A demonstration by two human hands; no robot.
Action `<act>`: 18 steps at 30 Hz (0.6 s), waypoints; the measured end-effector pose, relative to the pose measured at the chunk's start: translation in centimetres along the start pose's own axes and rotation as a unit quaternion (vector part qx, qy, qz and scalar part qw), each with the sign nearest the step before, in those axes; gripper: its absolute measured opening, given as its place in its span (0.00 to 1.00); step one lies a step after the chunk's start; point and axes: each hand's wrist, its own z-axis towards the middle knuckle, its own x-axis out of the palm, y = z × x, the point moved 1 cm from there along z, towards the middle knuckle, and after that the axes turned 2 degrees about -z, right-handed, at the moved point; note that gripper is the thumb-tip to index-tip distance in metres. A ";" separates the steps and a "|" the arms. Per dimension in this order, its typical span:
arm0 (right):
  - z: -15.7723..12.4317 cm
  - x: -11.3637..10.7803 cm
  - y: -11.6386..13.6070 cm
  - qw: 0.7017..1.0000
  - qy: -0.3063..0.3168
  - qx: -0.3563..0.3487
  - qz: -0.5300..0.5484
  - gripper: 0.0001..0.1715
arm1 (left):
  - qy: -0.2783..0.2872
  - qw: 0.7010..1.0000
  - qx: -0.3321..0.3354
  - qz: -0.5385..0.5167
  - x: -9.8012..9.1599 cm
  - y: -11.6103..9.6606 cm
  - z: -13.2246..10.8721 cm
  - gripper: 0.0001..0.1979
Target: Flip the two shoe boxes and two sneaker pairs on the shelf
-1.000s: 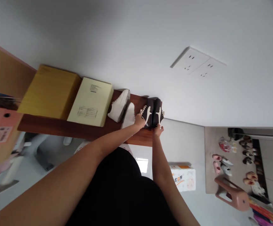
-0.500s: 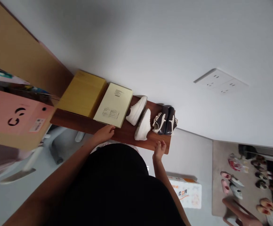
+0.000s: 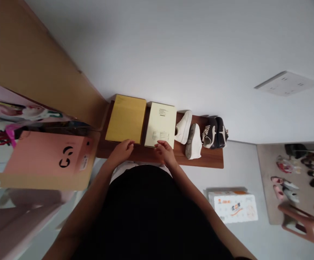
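A dark wooden shelf (image 3: 211, 162) runs along a white wall. On it stand a yellow box (image 3: 126, 117) and a pale cream box (image 3: 161, 122) with printed labels, side by side. My left hand (image 3: 122, 151) reaches to the yellow box's front edge, fingers stretched out and holding nothing. My right hand (image 3: 165, 151) rests its fingers on the cream box's front edge, loosely spread. To the right lie a pair of white sneakers (image 3: 189, 135) and a pair of dark brown shoes (image 3: 215, 133) with white stripes.
A pink carton (image 3: 48, 159) and a tall cardboard panel (image 3: 38, 79) stand at the left. On the floor at the right lie a white and orange pack (image 3: 232, 207), a pink stool (image 3: 303, 222) and a mat (image 3: 267, 180) with several shoes. A wall socket (image 3: 285, 83) is above.
Both hands have left the dark brown shoes and moved left along the shelf to the two boxes. My view has swung left as well.
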 end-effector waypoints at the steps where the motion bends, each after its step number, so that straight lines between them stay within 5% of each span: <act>1: -0.1 1.7 -0.5 1.000 0.003 0.005 -0.011 0.17 | -0.013 1.000 -0.004 -0.006 -1.1 1.0 -0.1 0.20; 5: 0.5 7.0 -2.5 0.997 -0.025 0.041 -0.058 0.21 | -0.063 0.996 -0.053 -0.025 -4.9 6.0 0.0 0.19; 9: 2.4 10.5 -2.9 0.994 -0.034 0.017 -0.103 0.26 | -0.137 0.980 -0.086 -0.118 -6.6 10.1 1.8 0.23; 12: 3.9 12.0 -2.4 0.988 -0.044 0.006 -0.149 0.34 | -0.178 0.958 -0.106 -0.198 -6.6 11.6 4.1 0.34; 18: 6.7 13.4 -1.4 0.968 -0.112 0.046 -0.222 0.41 | -0.137 0.945 -0.145 -0.260 -5.8 12.2 7.9 0.42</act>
